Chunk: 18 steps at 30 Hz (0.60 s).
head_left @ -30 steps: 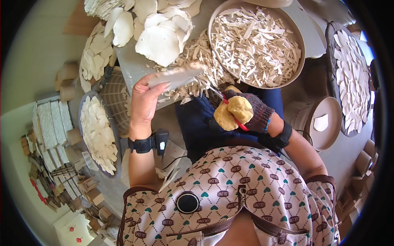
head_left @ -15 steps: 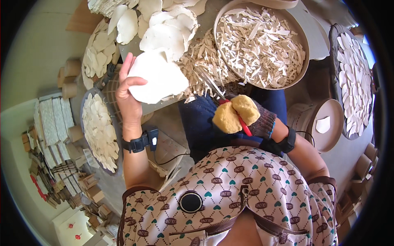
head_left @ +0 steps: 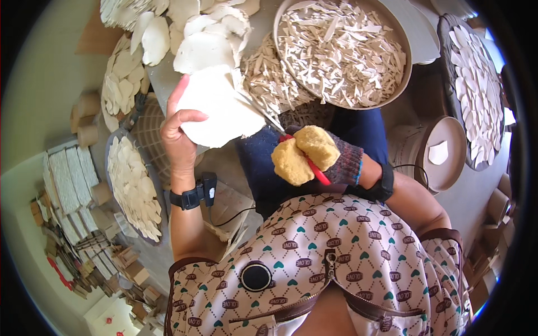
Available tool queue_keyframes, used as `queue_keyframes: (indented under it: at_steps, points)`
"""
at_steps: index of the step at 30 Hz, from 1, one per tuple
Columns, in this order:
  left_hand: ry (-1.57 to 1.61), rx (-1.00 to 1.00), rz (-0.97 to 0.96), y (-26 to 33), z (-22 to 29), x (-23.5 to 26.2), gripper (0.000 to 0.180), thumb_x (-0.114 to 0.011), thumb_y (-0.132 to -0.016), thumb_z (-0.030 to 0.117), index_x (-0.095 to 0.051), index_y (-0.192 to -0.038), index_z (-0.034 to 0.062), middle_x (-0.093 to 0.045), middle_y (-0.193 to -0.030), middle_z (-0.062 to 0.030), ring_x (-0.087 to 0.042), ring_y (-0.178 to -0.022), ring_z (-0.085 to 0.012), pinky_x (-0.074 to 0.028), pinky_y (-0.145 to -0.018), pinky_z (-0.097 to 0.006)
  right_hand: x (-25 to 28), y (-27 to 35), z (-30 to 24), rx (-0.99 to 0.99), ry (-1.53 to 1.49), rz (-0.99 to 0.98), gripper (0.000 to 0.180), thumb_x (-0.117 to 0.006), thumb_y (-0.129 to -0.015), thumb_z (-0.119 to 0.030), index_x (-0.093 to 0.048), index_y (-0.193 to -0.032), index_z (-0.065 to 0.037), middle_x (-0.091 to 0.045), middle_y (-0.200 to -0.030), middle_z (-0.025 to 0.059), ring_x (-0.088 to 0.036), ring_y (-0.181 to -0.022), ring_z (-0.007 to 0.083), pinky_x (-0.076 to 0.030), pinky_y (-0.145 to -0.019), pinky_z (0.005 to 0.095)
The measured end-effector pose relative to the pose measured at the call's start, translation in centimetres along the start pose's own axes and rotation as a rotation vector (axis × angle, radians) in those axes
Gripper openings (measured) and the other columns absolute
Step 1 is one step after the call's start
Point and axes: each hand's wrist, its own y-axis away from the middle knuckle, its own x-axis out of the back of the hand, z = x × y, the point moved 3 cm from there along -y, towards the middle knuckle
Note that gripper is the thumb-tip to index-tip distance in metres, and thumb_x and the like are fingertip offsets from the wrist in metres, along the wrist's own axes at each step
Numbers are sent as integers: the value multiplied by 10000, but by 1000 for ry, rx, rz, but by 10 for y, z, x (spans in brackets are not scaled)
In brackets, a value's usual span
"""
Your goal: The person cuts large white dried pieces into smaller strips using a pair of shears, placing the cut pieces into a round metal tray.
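My left hand (head_left: pixel 182 126) grips a thin, flat, white piece (head_left: pixel 221 103) with an uneven rim by its left edge, thumb on top. The piece is tilted above the table. In my right hand (head_left: pixel 344 159), which wears a dark knitted glove, is a pair of scissors (head_left: pixel 273 121) with red handles padded by yellow sponge (head_left: pixel 293 162). The sponge hides most of those fingers. The blades point up and left and reach the right edge of the white piece; whether they are parted I cannot tell.
Pale shavings (head_left: pixel 269 75) are heaped beyond the piece, beside a round tub (head_left: pixel 409 61) full of similar strips. More white pieces (head_left: pixel 204 50) lie on the table at the far left. Round trays of flat pieces (head_left: pixel 134 187) stand left and right (head_left: pixel 476 89). A round container (head_left: pixel 448 173) stands at right.
The scissors have moved left and now meet the white piece's right edge. My left hand still holds the piece, which has turned slightly. The whole view has shifted a little.
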Motion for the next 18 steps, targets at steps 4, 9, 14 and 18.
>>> queue_keyframes:
  at_steps: [4,9,14,18]
  points:
    - [71,48,15,0,-1,-5,156,-555,-759,21,-603,-616,61,-404,-1339,-185,-398,-1229,-305,-340,-1000,-376,-11,1,-10,251,588,-56,213,-606,-809,-104,-569,-998,-12,-611,-1011,109,-604,-913,200,-475,-824,281]
    - [1,-13,61,9,-4,-8,131,-549,-780,23,-623,-684,73,-392,-1343,-194,-415,-1214,-311,-350,-1000,-392,-11,-2,-11,283,682,-83,200,-609,-813,-112,-575,-988,-20,-614,-989,110,-612,-883,201,-489,-793,288]
    - [575,336,200,22,-21,-38,164,-554,-852,81,-601,-1009,78,-512,-1220,-172,-515,-1102,-274,-461,-848,-353,92,-7,42,380,-175,196,268,-592,-836,-112,-551,-1042,54,-599,-1025,139,-596,-948,211,-484,-854,327]
    - [757,747,262,37,-5,-42,146,-564,-850,41,-586,-994,29,-621,-962,-88,-585,-963,-196,-475,-687,-253,36,-6,-4,340,594,296,215,-501,-901,-147,-563,-1026,16,-607,-1014,97,-584,-954,170,-473,-859,305]
